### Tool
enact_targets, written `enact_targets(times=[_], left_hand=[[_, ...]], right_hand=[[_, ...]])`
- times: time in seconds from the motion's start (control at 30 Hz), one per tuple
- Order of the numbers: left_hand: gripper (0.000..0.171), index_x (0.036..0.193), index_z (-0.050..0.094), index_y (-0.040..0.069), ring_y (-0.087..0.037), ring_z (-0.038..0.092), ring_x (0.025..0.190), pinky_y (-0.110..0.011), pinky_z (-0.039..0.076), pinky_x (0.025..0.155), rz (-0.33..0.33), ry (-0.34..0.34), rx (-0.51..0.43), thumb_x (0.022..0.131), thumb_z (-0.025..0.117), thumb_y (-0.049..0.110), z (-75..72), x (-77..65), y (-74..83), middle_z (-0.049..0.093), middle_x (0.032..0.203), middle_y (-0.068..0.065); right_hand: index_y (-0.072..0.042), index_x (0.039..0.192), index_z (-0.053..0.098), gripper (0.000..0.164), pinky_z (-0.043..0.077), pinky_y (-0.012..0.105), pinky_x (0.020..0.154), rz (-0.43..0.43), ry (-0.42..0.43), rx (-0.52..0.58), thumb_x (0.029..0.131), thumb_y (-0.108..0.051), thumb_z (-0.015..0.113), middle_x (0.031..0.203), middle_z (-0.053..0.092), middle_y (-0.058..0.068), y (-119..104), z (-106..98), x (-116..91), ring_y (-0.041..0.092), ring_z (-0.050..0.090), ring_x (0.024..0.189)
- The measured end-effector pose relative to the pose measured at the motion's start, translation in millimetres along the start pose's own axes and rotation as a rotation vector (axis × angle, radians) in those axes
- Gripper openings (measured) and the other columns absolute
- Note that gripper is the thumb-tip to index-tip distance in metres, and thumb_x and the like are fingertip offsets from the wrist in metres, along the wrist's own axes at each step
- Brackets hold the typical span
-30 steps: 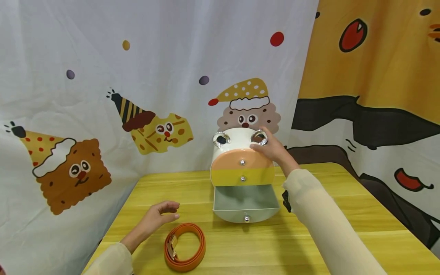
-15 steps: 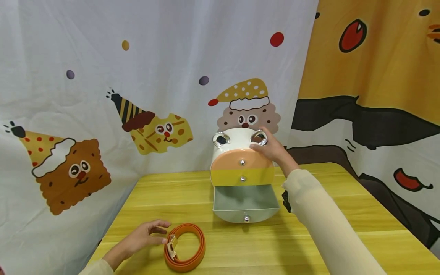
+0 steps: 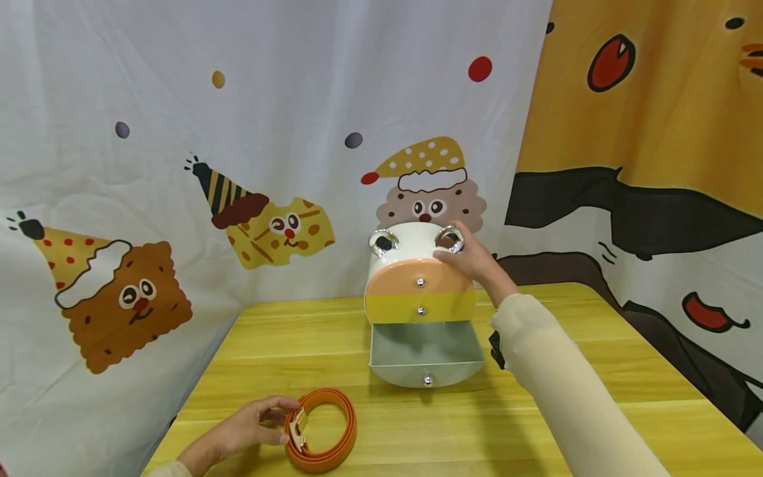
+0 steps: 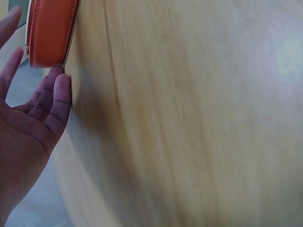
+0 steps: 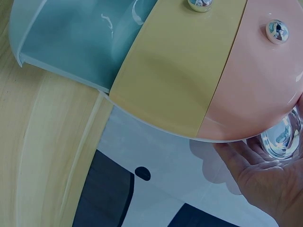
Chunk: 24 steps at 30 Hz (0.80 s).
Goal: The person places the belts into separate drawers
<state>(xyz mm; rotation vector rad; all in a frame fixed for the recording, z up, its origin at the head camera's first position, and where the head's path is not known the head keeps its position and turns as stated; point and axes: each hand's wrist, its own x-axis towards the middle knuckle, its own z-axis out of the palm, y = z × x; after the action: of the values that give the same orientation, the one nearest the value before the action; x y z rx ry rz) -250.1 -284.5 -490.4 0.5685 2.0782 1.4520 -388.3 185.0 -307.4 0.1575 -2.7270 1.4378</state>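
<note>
A coiled orange belt (image 3: pixel 350 424) with a gold buckle (image 3: pixel 297 434) lies on the table's near part. My left hand (image 3: pixel 247 430) is at its left side, thumb and fingers parted around the buckle edge. In the left wrist view some fingertips meet the lower end of the belt (image 4: pixel 51 35), while other fingers stand apart from it. Farther back is a small frog-shaped drawer cabinet (image 3: pixel 387 306), white on top with silver ring eyes. My right hand (image 3: pixel 473 258) grips its top right corner around the right eye (image 5: pixel 280 139). The bottom green drawer (image 3: pixel 396 375) is pulled out, with nothing visible inside.
The yellow wood-grain table (image 3: pixel 286 344) carries the cabinet and belt. Behind it hangs a white cloth (image 3: pixel 286 86) printed with cartoon biscuits and cheese. A dark object (image 3: pixel 497 350) shows at the right sleeve, by the wrist.
My left hand has come down and toward the near left, then in to the belt's left side. The right hand, cabinet, drawer and belt have stayed put.
</note>
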Motion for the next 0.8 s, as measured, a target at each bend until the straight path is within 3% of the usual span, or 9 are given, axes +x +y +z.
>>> enact_targets(times=[0.23,0.4,0.57,0.8], left_hand=[[0.051,0.138,0.050,-0.006,-0.029,0.055,0.113,-0.031,0.047,0.088,0.005,-0.021,-0.002,0.093,0.069,0.007,1.7,2.2,-1.9,0.053,0.134,-0.024],[0.054,0.139,0.048,-0.009,-0.029,0.055,0.112,-0.026,0.049,0.086,0.029,-0.024,-0.032,0.091,0.071,0.006,3.5,1.7,-2.8,0.052,0.134,-0.026],[0.057,0.142,0.048,-0.004,-0.026,0.054,0.111,-0.027,0.047,0.088,0.031,-0.022,0.017,0.091,0.072,0.009,4.3,1.5,-0.7,0.049,0.138,-0.024],[0.061,0.147,0.044,0.000,-0.027,0.044,0.105,-0.040,0.041,0.090,0.018,-0.062,0.037,0.092,0.070,0.008,5.1,1.8,2.2,0.045,0.135,-0.019]], right_hand=[[-0.026,0.159,0.013,0.084,0.028,0.063,0.110,0.001,0.002,-0.010,0.096,-0.032,0.067,0.156,0.029,0.023,0.7,-0.1,0.5,0.045,0.035,0.136],[-0.026,0.159,0.012,0.083,0.028,0.063,0.110,0.003,0.004,-0.012,0.096,-0.031,0.067,0.156,0.029,0.022,1.2,-0.1,0.3,0.045,0.035,0.136],[-0.027,0.159,0.011,0.084,0.028,0.063,0.110,0.000,0.001,-0.013,0.097,-0.031,0.066,0.156,0.029,0.023,1.8,-0.7,1.3,0.045,0.035,0.136],[-0.027,0.160,0.010,0.085,0.028,0.062,0.110,0.007,-0.001,-0.015,0.096,-0.033,0.067,0.156,0.029,0.023,2.7,-0.6,2.4,0.044,0.036,0.136]])
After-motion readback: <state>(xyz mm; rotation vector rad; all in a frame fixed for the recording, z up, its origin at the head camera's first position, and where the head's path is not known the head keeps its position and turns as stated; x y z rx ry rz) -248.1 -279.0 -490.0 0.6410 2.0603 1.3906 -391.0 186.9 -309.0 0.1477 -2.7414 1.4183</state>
